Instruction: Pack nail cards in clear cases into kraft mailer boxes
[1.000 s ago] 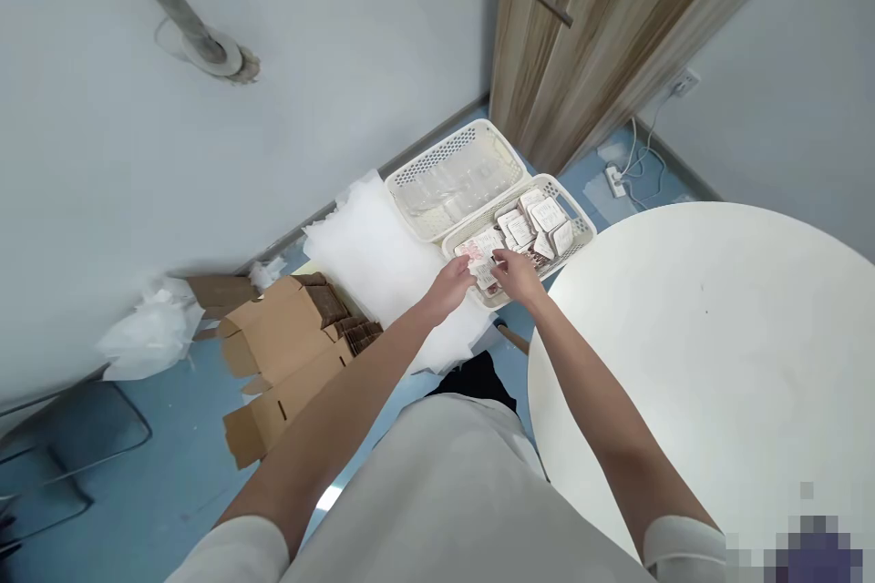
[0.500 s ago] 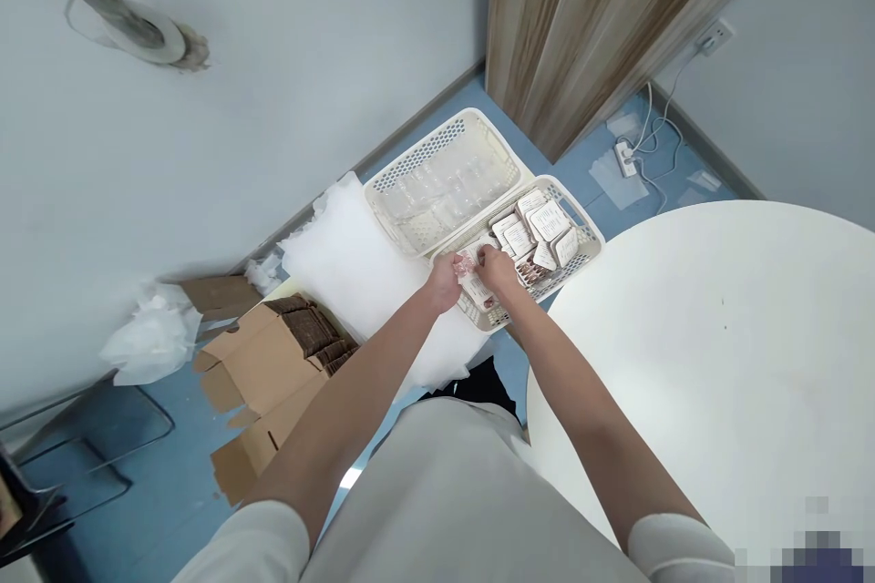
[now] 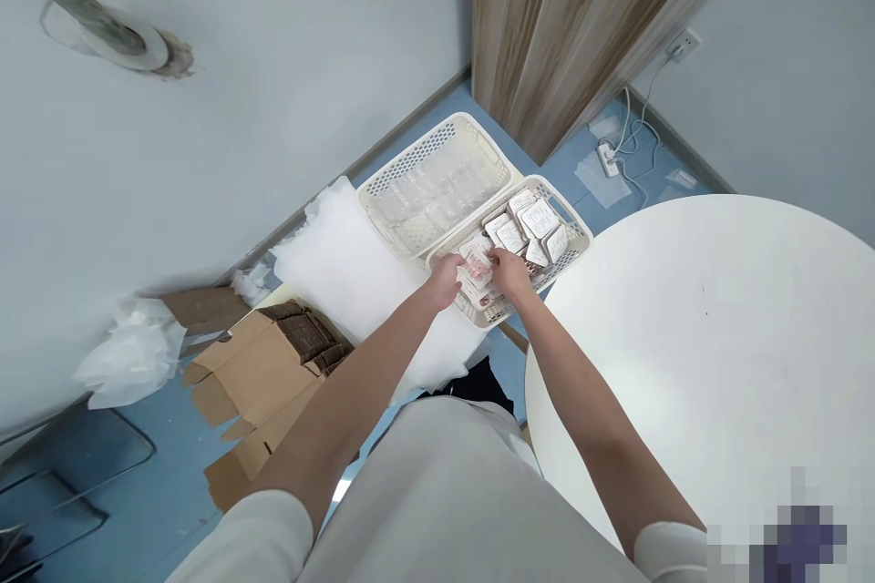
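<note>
Between my two hands is a small clear packet with pink contents (image 3: 478, 267), over the near end of a cream perforated basket (image 3: 578, 241). My left hand (image 3: 446, 281) pinches its left edge, and my right hand (image 3: 509, 271) is closed on its right side. Several white printed cards (image 3: 540, 219) are heaped at the basket's far end, with some brown-patterned pieces beneath them. A second cream basket (image 3: 471, 129) sits alongside, with clear plastic pieces (image 3: 437, 187) inside.
White foam sheets (image 3: 342, 246) lie left of the baskets. An open cardboard box (image 3: 260, 364) with dark pieces stands nearer me. A round white table (image 3: 684, 337) fills the right. Behind are a wooden cabinet (image 3: 547, 36) and a power strip (image 3: 607, 159) on the floor.
My hands have moved slightly apart, and the pink packet between them now shows more fully. The whole view has shifted a little.
</note>
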Available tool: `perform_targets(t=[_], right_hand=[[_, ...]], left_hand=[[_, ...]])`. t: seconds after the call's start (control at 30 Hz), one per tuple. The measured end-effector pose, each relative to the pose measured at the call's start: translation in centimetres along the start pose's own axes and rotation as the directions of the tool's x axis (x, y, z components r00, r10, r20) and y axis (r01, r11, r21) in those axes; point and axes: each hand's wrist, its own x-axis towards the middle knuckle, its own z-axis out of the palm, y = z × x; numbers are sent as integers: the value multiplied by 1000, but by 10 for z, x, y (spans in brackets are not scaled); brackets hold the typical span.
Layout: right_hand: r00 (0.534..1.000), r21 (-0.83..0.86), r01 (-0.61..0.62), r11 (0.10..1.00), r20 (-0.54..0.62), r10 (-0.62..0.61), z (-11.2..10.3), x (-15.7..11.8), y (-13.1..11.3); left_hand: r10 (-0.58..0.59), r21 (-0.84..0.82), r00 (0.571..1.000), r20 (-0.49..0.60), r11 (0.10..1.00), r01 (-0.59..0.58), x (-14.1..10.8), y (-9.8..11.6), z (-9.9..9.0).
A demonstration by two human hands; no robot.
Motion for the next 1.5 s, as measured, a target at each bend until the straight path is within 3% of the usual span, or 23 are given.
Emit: perform_targets(t=[0.1, 0.17, 0.33, 0.43, 0.63, 0.73, 0.8, 0.97, 1.03, 1.3, 1.5], right_hand=[[999, 97, 35, 995, -22, -33, -2, -2, 4], [998, 179, 41, 983, -49, -33, -3, -2, 8], [992, 452, -25, 892, -100, 79, -8, 2, 17], [983, 526, -10, 850, -149, 103, -11, 3, 20], [969, 464, 25, 886, -228, 93, -19, -3, 23], [937, 372, 121, 920, -348, 17, -25, -12, 20], [922, 398, 168, 902, -388, -1, -29, -23, 14], [967, 690, 184, 700, -254, -3, -35, -68, -2], [966, 735, 202, 648, -259, -7, -35, -92, -6], [944, 812, 232, 535, -321, 78, -28, -205, -12], [912, 835, 248, 491, -372, 173, -15, -280, 4]], left_hand=[[-20, 85, 996, 86, 996, 13, 4, -1, 3], [36, 159, 991, 127, 986, -57, 6, -2, 5], [292, 381, 956, -16, 886, -265, 12, -6, 5], [320, 442, 947, -15, 852, -281, 15, -7, 2], [278, 389, 960, -34, 888, -244, 12, -3, -1], [230, 264, 971, 61, 934, -238, 1, 2, -2], [194, 163, 970, 145, 963, -216, -9, 5, -3], [192, 48, 939, 284, 976, -214, -46, 6, -8], [209, 30, 924, 319, 973, -231, -64, 3, -10], [231, 83, 847, 478, 949, -305, -140, -33, -23], [220, 179, 776, 591, 902, -392, -180, -66, -18]])
